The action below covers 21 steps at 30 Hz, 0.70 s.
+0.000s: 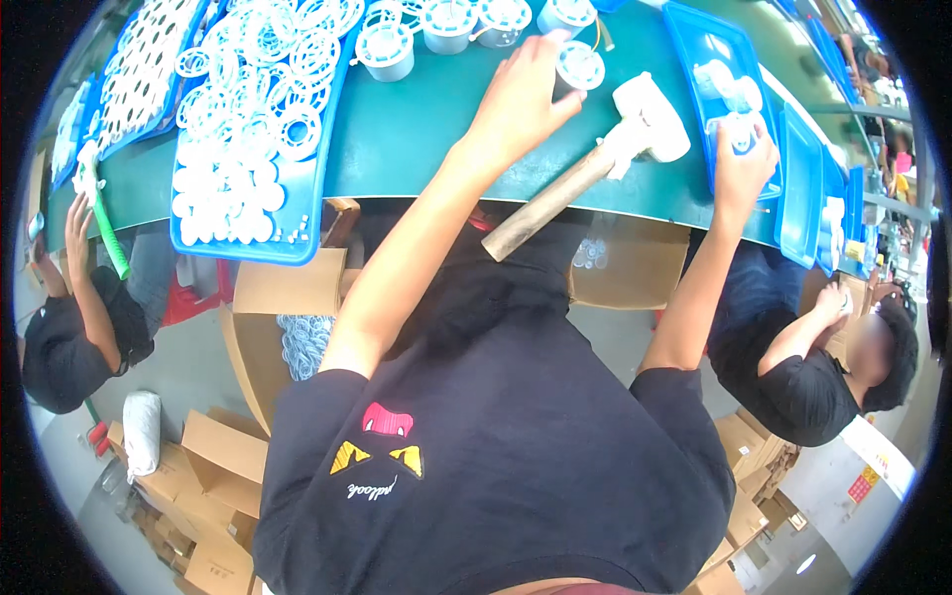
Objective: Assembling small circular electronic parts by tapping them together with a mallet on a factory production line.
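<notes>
On the green bench, my left hand [521,94] curls its fingers and thumb around a small white cylindrical housing [580,65] with a ringed top. My right hand [744,169] reaches into a blue tray [684,35] and grips a white round part [742,135]; its fingers partly hide it. Touching that part or just beyond it in the tray are more white round parts [729,84]. Between my hands lies a mallet [650,119] with a white head, its wooden handle jutting over the bench's near edge.
Several white housings [385,50] line the bench's far side. To the left, a large blue tray [315,213] holds white rings and discs. Another blue tray [798,188] stands at right. Co-workers [803,357] sit on both sides. Cardboard boxes [288,283] stand below the bench.
</notes>
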Each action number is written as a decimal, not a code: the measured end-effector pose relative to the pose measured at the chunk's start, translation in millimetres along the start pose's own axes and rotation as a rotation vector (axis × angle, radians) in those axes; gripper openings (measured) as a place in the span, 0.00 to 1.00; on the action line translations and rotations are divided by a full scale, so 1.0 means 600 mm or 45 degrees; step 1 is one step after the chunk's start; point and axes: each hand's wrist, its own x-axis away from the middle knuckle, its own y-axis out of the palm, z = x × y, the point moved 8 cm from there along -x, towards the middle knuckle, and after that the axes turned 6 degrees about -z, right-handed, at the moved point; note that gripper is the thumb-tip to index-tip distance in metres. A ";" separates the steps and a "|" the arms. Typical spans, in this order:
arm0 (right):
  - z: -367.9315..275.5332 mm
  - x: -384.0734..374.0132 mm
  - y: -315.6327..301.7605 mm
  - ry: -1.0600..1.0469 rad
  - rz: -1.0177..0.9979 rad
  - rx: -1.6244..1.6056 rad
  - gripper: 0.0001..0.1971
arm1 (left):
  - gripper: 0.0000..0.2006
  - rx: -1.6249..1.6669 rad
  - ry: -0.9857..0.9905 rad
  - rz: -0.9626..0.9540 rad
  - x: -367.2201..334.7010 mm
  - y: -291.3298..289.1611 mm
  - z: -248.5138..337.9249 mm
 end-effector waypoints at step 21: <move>-0.420 0.143 0.194 0.030 -1.090 -1.175 0.12 | 0.36 -0.019 0.048 0.064 0.181 -0.127 0.021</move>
